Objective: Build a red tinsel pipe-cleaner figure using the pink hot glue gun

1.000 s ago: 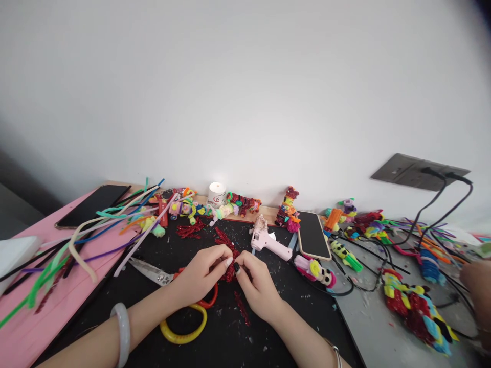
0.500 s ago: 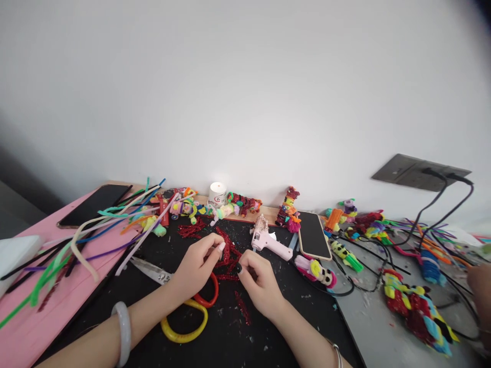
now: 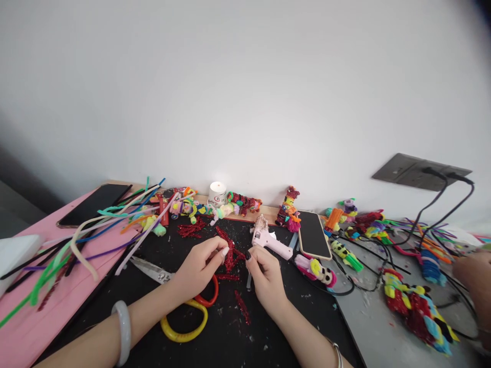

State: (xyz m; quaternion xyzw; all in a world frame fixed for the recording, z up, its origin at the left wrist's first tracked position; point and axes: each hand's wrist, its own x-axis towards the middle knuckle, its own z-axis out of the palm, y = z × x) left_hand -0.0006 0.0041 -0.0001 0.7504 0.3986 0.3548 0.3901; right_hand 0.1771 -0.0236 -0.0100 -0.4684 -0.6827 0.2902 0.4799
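Note:
My left hand [image 3: 205,263] is closed in a pinch, thumb against fingers, over the black mat [image 3: 284,327]. Facing it a short gap away, my right hand [image 3: 265,276] is also pinched; what either holds, if anything, is too small to make out. Red glittery pipe cleaner pieces [image 3: 230,255] show behind and between the fingertips. A loose red piece [image 3: 242,306] lies nearer me. Under my left wrist rest scissors with one yellow and one red handle [image 3: 184,337]. Beyond my right hand, a pale pink glue gun [image 3: 274,245] lies on its side.
Pipe cleaners [image 3: 88,240] spread over the pink board [image 3: 23,327] at left, beside a dark phone [image 3: 94,204]. A paper cup [image 3: 217,193] and pipe-cleaner figures [image 3: 288,212] line the wall. Another phone [image 3: 314,235], cables and another person's hand [image 3: 473,276] are on the right.
My right hand has shifted slightly right and up, widening the gap between my fingertips. My left hand has barely moved. The other person's hand has come slightly further into view.

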